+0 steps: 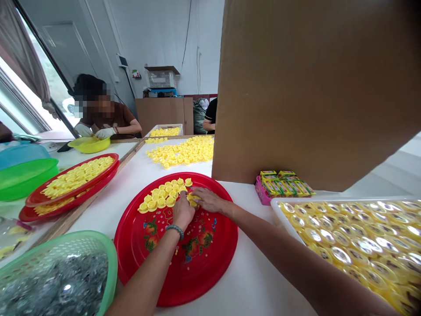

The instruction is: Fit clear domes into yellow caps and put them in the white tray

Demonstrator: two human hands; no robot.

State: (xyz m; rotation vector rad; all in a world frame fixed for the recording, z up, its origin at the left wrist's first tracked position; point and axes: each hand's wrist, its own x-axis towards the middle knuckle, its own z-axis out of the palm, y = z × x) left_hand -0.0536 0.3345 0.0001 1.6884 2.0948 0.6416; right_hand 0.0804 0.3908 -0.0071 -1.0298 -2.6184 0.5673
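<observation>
A round red tray (210, 281) with a printed fruit pattern lies before me. Small yellow plastic cups (161, 202) stand close together in rows on its far left part. My left hand (183, 211), with a beaded bracelet at the wrist, is at the right end of these rows. Its fingers are bent and mostly hidden, so what they hold does not show. Just to its right, my right hand (208, 200) has its fingers and thumb closed around yellow cups at the fingertips. The two hands nearly touch.
A green basket (112, 263) of clear plastic parts stands front left; stacked red trays (113, 158) of yellow pieces lie behind it. At right are a white tray (275, 210) of clear-topped yellow pieces, a pink basket (262, 193) of small boxes and a cardboard sheet (296, 96). A gloved co-worker (125, 118) sits back left.
</observation>
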